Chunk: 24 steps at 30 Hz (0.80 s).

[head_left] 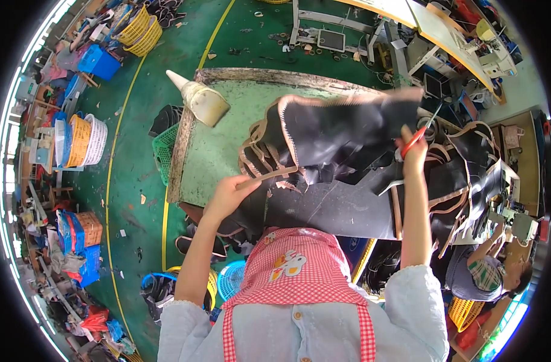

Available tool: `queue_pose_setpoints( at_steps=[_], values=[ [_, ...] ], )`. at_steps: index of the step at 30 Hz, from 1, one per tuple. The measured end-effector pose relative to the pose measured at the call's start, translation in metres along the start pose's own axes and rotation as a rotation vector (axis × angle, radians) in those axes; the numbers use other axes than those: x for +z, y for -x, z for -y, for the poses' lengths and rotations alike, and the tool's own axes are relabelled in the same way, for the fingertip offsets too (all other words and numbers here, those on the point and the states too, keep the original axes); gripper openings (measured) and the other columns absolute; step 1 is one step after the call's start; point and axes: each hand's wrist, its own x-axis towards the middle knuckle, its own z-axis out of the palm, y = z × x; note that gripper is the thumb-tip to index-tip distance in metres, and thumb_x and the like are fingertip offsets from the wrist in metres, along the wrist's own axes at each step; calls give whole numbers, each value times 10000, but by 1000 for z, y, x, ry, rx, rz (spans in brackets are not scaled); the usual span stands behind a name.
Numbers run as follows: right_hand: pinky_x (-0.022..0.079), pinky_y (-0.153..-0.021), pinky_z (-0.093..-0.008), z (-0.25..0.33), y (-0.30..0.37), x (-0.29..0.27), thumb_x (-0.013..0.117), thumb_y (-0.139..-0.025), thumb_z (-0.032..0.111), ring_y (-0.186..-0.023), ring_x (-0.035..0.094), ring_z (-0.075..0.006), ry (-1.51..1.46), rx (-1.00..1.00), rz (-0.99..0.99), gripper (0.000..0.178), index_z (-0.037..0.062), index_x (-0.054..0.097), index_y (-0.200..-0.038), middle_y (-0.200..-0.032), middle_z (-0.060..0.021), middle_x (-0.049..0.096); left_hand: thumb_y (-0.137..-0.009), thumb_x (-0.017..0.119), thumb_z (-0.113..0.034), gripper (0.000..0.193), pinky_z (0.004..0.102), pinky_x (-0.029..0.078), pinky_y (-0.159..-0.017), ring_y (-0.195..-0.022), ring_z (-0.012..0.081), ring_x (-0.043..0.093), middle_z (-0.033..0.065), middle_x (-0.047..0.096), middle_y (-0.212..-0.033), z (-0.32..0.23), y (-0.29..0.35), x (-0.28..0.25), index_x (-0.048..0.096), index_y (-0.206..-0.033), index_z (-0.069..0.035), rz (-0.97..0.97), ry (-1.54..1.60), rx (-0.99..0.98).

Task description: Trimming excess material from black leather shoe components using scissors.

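My left hand (230,194) is closed on the end of a tan edging strip (274,174), at the near left of the worktable. The strip runs to a black leather-like sheet (360,130) with tan stitched edging, spread across the table. My right hand (413,154) grips a pair of scissors (415,140) with red handles, at the sheet's right end. Their blades point up and to the right, away from the strip. The sheet's far right corner is blurred. More black pieces with tan edging (260,154) lie folded under its left end.
A dirty white bottle with a cone nozzle (203,102) lies on the green tabletop (212,166). Black edged pieces (471,157) are heaped at the right. Another person (483,271) sits by a machine at the lower right. A green basket (163,151) stands left of the table.
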Motion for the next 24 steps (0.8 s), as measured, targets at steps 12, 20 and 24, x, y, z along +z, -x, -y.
queue_pose_setpoints(
  at_steps=[12,20,24],
  values=[
    [476,-617,-262,-17,201,71,507,-899,502,-669,596,-114,562,294,1136,503,1,543,-924,-755,-63,565,-838,641,-272,306,267,468,-673,-720,114,611,104,676,-778,2,-1,0,659,-934,18,35,42,-128],
    [464,-596,-249,17,201,86,650,-855,319,-678,572,-110,158,404,1129,340,-1,573,-937,-796,-61,591,-839,666,-121,142,185,369,-570,-654,10,454,-64,541,-675,-37,34,-41,656,-821,19,-279,245,35],
    [465,-839,-311,37,244,133,770,-747,153,-895,561,-124,-250,234,1266,603,-23,435,-1218,-1030,-92,598,-836,666,-120,183,207,280,-514,-595,8,363,-88,443,-631,-108,16,-38,592,-714,-6,-463,175,218]
  ],
)
